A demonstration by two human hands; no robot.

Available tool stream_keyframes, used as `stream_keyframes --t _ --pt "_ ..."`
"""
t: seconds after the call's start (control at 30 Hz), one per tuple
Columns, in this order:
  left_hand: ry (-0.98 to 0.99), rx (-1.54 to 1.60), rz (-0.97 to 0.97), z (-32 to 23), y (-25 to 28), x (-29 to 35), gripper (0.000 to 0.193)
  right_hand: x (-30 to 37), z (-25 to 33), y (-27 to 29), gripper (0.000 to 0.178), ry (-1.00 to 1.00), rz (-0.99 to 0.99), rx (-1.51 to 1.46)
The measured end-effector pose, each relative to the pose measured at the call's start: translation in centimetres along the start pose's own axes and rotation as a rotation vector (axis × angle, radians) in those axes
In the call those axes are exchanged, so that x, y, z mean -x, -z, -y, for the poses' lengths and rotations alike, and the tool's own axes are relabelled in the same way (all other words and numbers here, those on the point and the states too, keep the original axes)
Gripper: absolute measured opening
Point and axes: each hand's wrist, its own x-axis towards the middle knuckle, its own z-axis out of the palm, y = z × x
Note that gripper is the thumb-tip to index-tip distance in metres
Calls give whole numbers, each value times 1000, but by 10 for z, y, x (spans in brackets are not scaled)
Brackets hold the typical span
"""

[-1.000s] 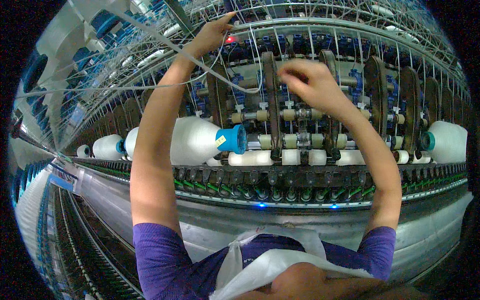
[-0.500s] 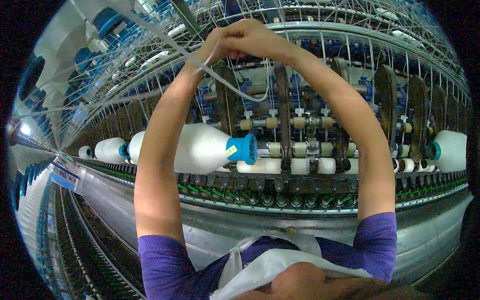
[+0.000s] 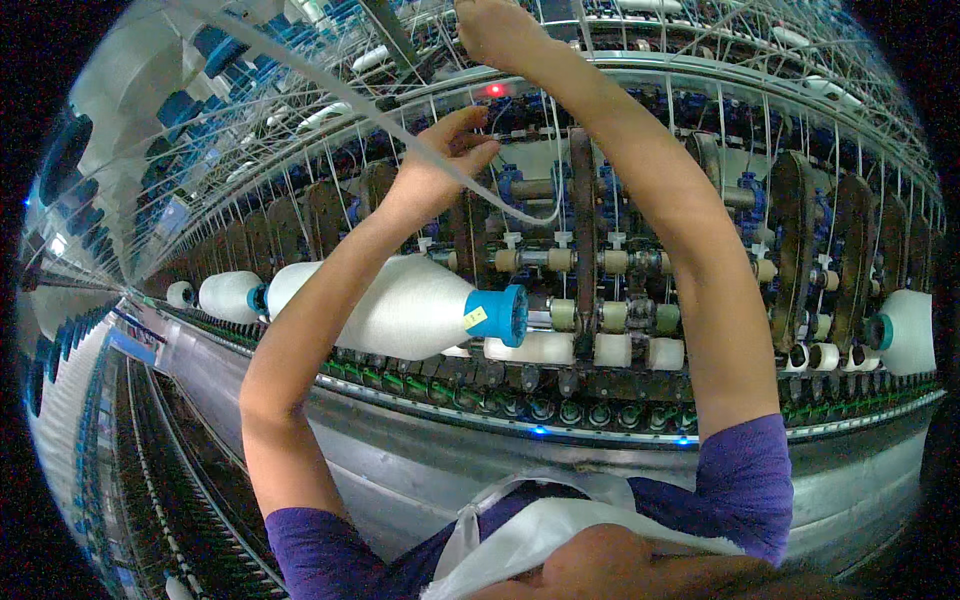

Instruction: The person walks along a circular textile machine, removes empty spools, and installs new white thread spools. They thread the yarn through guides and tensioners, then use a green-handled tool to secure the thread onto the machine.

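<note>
My right hand (image 3: 502, 38) is raised to the top edge of the view, over the machine's upper rail. Its fingers look curled in, and what they hold, if anything, is hidden. Lower and a little to the left, my left hand (image 3: 440, 165) has thumb and fingers apart with nothing visible between them. A thick white strand of roving (image 3: 400, 130) slants down from the upper left, passes in front of my left hand, loops and rises toward my right forearm. Below my left forearm lies a large white yarn bobbin (image 3: 410, 305) with a blue end and a yellow label.
Behind my arms runs a spinning frame with rows of rollers (image 3: 612, 350) and upright dark arms (image 3: 585, 230). More white bobbins (image 3: 230, 297) lie to the left, another bobbin (image 3: 910, 330) at the right. A metal ledge (image 3: 400, 440) is close to my body. A red light (image 3: 496, 90) glows on the rail.
My hands, together before, are now apart. The right has moved up, and the left has come down and opened. The red light and blue lights now show.
</note>
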Motion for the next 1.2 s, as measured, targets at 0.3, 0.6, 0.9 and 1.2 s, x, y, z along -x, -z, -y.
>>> stream_keyframes --t 0.3,0.6,0.9,1.2 --pt "106 131 -20 23 -25 -33 46 9 0 18 60 -290 593 -231" --pt "197 399 -27 33 -50 -85 20 13 3 26 60 -264 695 -251" --pt "212 0 170 12 -12 -26 24 71 18 161 20 39 35 -195" --pt "63 -482 209 9 1 5 28 125 98 174 16 3 482 -860"
